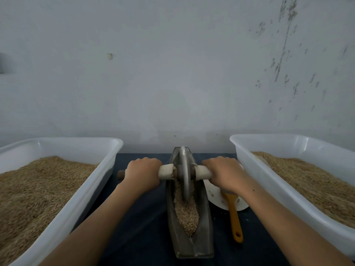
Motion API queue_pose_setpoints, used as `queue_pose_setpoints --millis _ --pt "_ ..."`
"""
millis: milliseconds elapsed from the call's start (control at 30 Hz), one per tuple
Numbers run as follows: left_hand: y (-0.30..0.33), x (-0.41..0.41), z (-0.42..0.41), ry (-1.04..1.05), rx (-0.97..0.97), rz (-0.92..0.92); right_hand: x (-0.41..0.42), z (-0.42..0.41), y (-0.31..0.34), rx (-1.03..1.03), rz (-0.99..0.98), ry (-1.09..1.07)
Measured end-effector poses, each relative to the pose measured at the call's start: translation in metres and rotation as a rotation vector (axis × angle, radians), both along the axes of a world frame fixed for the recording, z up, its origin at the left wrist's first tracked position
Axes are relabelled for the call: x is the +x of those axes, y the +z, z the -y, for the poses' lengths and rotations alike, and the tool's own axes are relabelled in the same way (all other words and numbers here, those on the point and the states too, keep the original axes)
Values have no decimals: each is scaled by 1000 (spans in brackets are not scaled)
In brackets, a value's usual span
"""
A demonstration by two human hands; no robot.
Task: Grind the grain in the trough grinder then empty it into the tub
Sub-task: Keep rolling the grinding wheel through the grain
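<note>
A boat-shaped metal trough grinder (203, 237) lies lengthwise on the dark table in front of me. Tan grain (187, 214) fills its groove. A metal grinding wheel (185, 173) stands upright in the groove toward the far end, on a handle bar wrapped in white. My left hand (143, 172) grips the handle on the wheel's left side. My right hand (223, 173) grips the handle on the right side. A white plastic tub (107, 150) full of grain stands to the left, and another white tub (247, 160) with grain stands to the right.
A white plate (215, 196) lies between the grinder and the right tub, partly under my right wrist. An orange-handled tool (235, 219) rests on it, handle toward me. A pale wall rises right behind the table.
</note>
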State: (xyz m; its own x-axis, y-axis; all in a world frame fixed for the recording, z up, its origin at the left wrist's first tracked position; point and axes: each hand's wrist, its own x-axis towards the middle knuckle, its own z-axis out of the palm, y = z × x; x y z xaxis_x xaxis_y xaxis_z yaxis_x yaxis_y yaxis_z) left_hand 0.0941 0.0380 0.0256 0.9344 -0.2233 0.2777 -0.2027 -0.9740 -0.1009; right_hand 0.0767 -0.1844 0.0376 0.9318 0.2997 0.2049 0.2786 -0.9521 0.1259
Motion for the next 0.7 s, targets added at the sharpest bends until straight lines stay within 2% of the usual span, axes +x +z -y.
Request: queue_pose_setpoints --millis 67,133,333,433,533,700 --pt "-2 0 0 7 -20 27 1 0 -4 8 68 15" --pt "-1 0 0 12 -3 -17 2 0 -3 -9 44 18" --pt "13 -5 -1 16 59 -337 -2 3 11 -20 -352 -14" --pt "16 -5 -1 8 42 -397 -3 3 12 23 -433 -28" --pt "13 -5 -1 21 42 -327 0 2 9 1 -352 -30" --pt "3 -3 3 39 32 -6 4 3 -6 44 -12 -17"
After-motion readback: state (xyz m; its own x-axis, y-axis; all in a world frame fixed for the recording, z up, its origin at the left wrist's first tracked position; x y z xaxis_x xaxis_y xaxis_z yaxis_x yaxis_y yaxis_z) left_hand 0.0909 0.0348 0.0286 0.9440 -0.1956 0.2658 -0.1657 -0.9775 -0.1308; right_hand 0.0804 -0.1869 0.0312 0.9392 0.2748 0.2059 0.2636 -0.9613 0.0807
